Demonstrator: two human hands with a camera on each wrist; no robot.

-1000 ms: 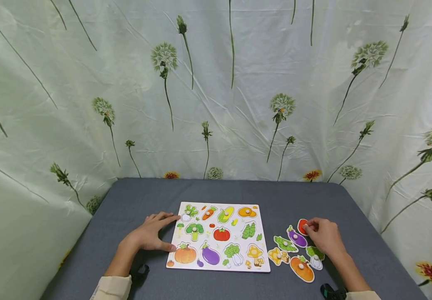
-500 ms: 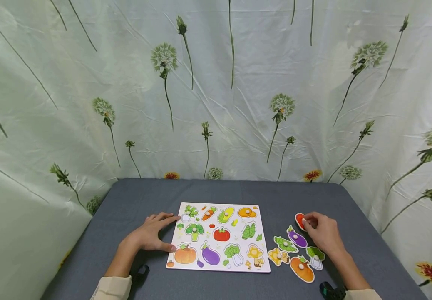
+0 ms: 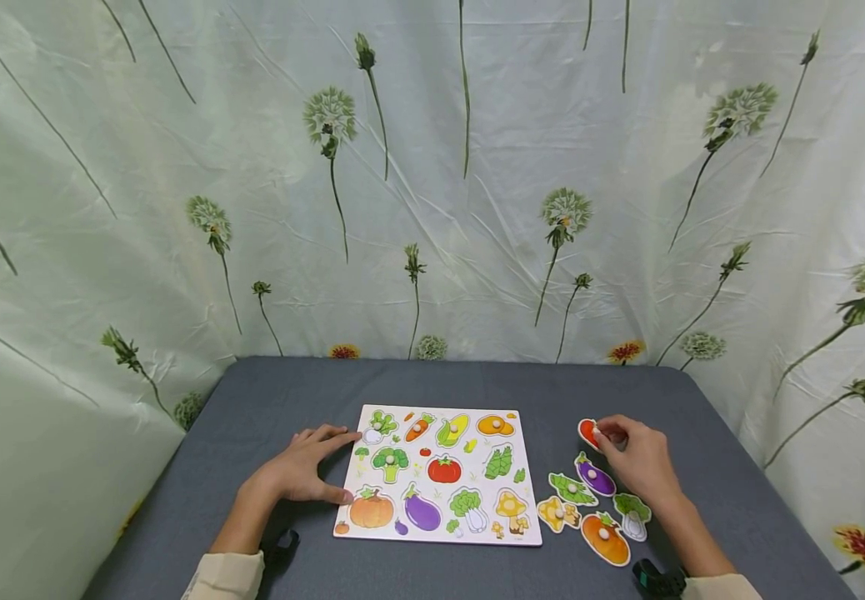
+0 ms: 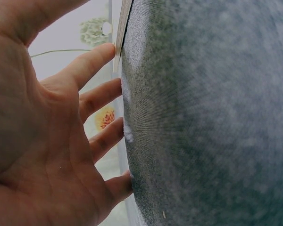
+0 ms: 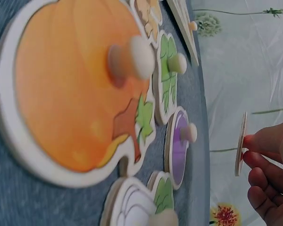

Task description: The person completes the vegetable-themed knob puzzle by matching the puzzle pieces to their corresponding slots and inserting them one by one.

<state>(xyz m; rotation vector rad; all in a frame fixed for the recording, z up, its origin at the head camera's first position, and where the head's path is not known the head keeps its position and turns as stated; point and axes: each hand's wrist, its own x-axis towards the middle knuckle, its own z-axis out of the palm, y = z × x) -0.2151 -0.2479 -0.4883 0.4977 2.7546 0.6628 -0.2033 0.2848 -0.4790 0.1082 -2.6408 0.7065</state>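
**Red puzzle piece held above the table, board steadied at its left edge**

The red tomato piece (image 3: 588, 432) is pinched by its knob between the thumb and fingertips of the right hand (image 3: 638, 461) and is held clear of the grey table (image 3: 282, 392), beyond the loose pieces and to the right of the puzzle board (image 3: 438, 473). In the right wrist view the piece (image 5: 240, 144) is seen edge-on, off the cloth. Just beside the hand lie the purple eggplant piece (image 3: 595, 477), the green leaf piece (image 3: 571, 489), the mushroom piece (image 3: 556, 512), the orange pumpkin piece (image 3: 605, 537) and the white-and-green piece (image 3: 632, 517). The left hand (image 3: 300, 471) is laid flat with fingers spread and straight, its fingertips touching the board's left edge.
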